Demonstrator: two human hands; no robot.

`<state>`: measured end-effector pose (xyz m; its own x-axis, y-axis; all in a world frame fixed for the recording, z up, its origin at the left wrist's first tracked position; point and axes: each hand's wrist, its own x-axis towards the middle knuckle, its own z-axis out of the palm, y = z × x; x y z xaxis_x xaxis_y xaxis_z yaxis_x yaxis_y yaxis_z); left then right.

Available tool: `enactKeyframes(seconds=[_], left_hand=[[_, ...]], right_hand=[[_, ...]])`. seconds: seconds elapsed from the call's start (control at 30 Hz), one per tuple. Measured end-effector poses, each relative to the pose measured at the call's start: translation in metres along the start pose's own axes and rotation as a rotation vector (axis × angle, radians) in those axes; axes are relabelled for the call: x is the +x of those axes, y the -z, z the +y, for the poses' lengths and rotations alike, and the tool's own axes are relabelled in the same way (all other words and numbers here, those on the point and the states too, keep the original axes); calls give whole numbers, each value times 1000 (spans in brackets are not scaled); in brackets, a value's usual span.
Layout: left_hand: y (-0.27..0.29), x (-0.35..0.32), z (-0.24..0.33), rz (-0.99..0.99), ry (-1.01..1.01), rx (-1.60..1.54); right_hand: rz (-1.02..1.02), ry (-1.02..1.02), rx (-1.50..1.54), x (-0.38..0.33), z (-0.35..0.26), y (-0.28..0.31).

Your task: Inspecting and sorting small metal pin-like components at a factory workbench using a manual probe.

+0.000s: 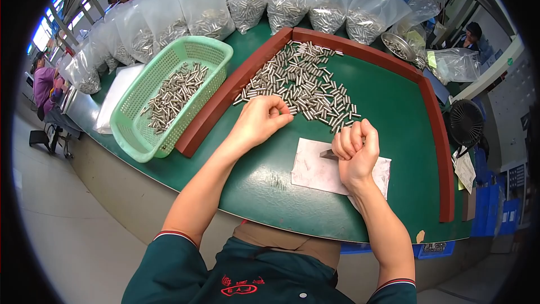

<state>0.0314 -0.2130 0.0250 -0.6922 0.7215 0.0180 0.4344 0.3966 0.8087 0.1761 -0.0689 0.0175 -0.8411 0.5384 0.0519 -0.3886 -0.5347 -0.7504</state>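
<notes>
A heap of small silver metal pins lies on the green table mat, inside a red-brown raised border. My left hand rests at the near edge of the heap with fingers curled, touching the pins; whether it holds any is hidden. My right hand is closed in a fist around a small grey metal tool, whose tip sticks out to the left above a white sheet of paper.
A light green plastic basket with more pins stands to the left of the border. Several clear bags of pins line the far edge. A metal bowl and a black fan are at the right. Other people sit far left and back.
</notes>
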Motion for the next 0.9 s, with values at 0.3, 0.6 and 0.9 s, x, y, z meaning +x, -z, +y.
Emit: enactKeyframes(seconds=[0.3,0.6,0.9], left_hand=[[-8,-3,-1,91,-248,267],[-22,-2,-1,67,-403,260],[-14,-5,-9,249,-240,381]], right_hand=[[-17,10,-4,0,0,2],[-14,10,0,0,0,2],[-3,6,-6,0,0,1]])
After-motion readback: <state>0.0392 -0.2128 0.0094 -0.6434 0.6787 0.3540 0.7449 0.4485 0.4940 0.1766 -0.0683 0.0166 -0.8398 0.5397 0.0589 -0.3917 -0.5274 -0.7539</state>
